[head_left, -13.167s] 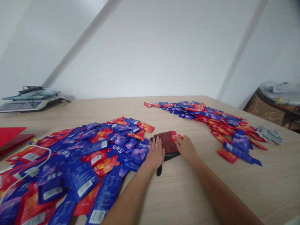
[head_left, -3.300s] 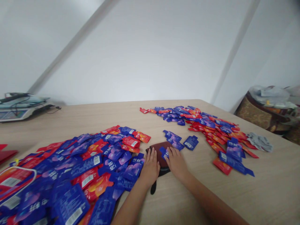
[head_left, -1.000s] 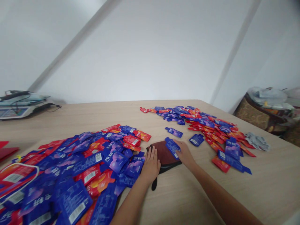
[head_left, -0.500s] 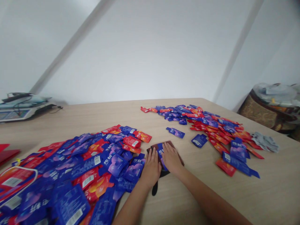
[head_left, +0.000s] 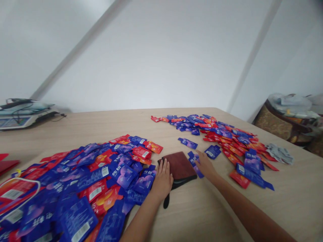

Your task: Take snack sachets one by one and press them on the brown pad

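Head view: the right hand has its grip closed, thumb and fingers pinching the right long side of a flat blue foil pouch with purple fruit print and white lettering; whether the pouch is raised from the pale wood-grain counter cannot be determined. The left hand lies palm down, fingers extended and close together, its grip holding nothing and pressing the left edge of a square dark-brown pad with a black near edge. The pouch is located at the right edge of the pad. Its long axis runs obliquely, narrow necked end far and to the left, broad end near and to the right. On the left, a heap of blue and red foil pouches reaches close to the pad and the left hand, leaving little room there. Beyond the pouch, one loose blue pouch lies lengthwise across the counter; a second loose blue pouch showing a white label lies just beyond the right hand. Farther right, a second heap of red and blue pouches extends toward the counter's slanting right edge, with a crumpled grey cloth item at its end. Bare counter shows between the two heaps and on the near side, between the forearms.
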Demonstrator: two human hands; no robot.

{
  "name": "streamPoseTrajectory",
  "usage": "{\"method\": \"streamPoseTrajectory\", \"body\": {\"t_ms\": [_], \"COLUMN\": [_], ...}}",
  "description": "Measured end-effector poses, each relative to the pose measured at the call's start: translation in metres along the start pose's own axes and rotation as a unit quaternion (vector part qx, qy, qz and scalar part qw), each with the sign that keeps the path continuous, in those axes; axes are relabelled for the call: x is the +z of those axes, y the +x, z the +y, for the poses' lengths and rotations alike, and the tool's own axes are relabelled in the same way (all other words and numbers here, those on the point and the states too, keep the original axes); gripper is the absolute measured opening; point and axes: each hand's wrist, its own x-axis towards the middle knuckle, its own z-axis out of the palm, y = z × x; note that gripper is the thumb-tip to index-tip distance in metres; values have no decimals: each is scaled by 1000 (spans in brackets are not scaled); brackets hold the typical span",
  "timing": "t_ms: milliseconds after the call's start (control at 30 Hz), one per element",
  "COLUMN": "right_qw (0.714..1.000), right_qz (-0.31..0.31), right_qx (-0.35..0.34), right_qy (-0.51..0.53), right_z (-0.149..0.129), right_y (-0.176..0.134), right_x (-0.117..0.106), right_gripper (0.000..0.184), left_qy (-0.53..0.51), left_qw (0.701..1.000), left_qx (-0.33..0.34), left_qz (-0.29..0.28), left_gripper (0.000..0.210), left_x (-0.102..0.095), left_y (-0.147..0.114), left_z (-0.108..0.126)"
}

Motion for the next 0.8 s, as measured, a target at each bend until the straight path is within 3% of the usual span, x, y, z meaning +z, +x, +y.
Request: {"method": "streamPoseTrajectory", "body": {"t_ms": [167, 333, 467, 633, 700, 800], "right_qw": [995, 975, 990, 990, 988, 991], "right_qz": [58, 32, 19, -91, -106, -80], "right_qx": [-69, -167, -133, -99, -106, -99], "right_qy": [50, 145, 37, -42, -36, -42], "right_z": [-35, -73, -52, -25, -30, -54], "right_y": [-1, -1, -9, -21, -17, -7], "right_x": [-29, -42, -25, -4, -7, -17], "right_gripper": [49, 41, 44, 48, 48, 49], "left_qy": [-6, -12, -9, -4, -3, -7], "left_qw": [1000, 1000, 1000, 1000, 1000, 1000], "left_qx": [0, 4, 4, -9, -8, -7], "left_qz": [9, 12, 8, -3, -5, -3], "left_gripper": [52, 52, 52, 54, 54, 54], "left_x": [0, 1, 1, -1, -2, -3], "left_y": [0, 0, -1, 0, 0, 0], "left_z": [0, -1, -1, 1, 2, 2]}}
